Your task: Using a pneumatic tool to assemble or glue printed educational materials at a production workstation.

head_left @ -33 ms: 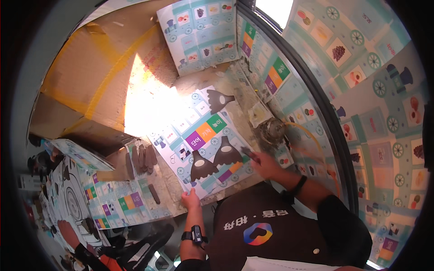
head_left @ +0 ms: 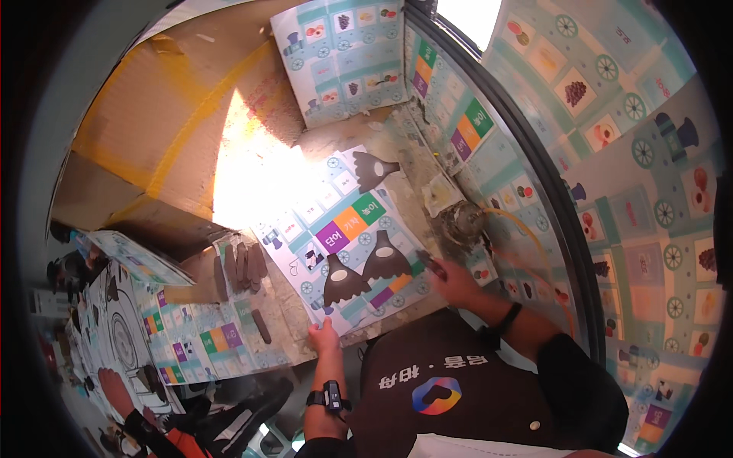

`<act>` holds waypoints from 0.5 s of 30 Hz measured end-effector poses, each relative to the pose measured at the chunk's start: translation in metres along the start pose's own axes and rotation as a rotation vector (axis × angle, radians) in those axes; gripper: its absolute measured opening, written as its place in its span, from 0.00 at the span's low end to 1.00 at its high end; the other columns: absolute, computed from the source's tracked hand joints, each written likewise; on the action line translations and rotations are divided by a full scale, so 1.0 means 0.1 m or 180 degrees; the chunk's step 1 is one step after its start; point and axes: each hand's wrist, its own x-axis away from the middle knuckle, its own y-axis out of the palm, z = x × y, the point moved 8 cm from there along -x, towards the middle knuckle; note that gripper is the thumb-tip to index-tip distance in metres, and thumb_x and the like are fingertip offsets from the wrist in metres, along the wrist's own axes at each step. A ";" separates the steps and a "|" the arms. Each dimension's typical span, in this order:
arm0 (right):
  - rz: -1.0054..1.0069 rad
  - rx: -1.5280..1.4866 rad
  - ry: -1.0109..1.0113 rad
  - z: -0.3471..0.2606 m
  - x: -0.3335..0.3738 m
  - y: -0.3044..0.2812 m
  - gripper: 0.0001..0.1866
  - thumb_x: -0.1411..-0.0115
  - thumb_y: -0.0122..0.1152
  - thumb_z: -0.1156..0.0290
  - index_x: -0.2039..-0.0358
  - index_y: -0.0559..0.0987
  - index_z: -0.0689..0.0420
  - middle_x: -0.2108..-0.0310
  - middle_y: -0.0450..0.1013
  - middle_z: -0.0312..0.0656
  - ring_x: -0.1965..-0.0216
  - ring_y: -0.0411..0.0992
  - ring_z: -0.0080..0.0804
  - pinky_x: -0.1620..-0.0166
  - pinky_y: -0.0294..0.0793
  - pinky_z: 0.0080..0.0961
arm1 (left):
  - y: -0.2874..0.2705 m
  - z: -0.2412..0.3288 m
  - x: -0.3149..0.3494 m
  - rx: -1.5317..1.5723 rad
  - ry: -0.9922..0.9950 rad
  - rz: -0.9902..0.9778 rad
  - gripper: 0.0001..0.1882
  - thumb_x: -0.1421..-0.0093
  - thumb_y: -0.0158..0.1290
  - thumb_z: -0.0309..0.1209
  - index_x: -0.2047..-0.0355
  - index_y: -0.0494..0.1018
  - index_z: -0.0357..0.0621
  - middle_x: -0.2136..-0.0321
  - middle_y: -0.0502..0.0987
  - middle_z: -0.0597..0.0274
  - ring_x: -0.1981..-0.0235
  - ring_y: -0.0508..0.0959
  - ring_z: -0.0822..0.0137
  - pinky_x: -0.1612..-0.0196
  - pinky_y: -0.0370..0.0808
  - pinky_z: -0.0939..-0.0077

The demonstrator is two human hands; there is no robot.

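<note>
Three dark scalloped pieces [head_left: 385,265] are already laid out on the printed sheet [head_left: 334,238], which is spread on the desk [head_left: 416,195]; whether their surfaces are finished cannot be told. The hands are held apart: the left hand [head_left: 325,337] is set at the sheet's near edge, its grip unclear, while a dark tool [head_left: 433,265] is grasped by the right hand [head_left: 456,284]. Dark strips [head_left: 246,267] are left untouched.
</note>
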 end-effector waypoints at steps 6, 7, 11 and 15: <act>0.0784 0.1706 -0.0274 0.66 0.47 -0.14 0.33 0.44 0.63 0.64 0.39 0.66 0.57 0.50 0.69 0.52 0.51 0.72 0.54 0.52 0.75 0.44 | 0.18 -0.17 0.01 0.0717 -0.0273 -0.0375 0.26 0.41 0.61 0.37 0.51 0.71 0.27 0.54 0.77 0.41 0.52 0.79 0.53 0.49 0.75 0.62; 0.0899 0.1677 -0.0304 0.84 0.52 -0.17 0.33 0.45 0.64 0.66 0.39 0.66 0.58 0.48 0.67 0.54 0.49 0.70 0.55 0.51 0.74 0.45 | 0.14 -0.16 -0.01 0.0722 -0.0271 -0.0332 0.26 0.41 0.61 0.37 0.51 0.71 0.27 0.54 0.77 0.41 0.52 0.79 0.53 0.49 0.75 0.62; 0.0641 0.2158 -0.0468 1.11 0.52 -0.09 0.34 0.48 0.62 0.72 0.39 0.65 0.61 0.45 0.64 0.56 0.44 0.65 0.57 0.45 0.69 0.48 | 0.13 -0.14 0.01 0.1762 -0.0778 -0.0719 0.17 0.43 0.58 0.29 0.57 0.73 0.29 0.61 0.79 0.49 0.61 0.80 0.57 0.56 0.77 0.62; 0.0824 0.1955 -0.0187 1.26 0.49 -0.05 0.34 0.50 0.63 0.72 0.40 0.67 0.60 0.45 0.65 0.54 0.42 0.63 0.55 0.42 0.65 0.49 | 0.20 0.14 0.18 0.1759 -0.0289 -0.1347 0.18 0.44 0.54 0.23 0.52 0.71 0.33 0.59 0.78 0.53 0.58 0.80 0.57 0.53 0.76 0.61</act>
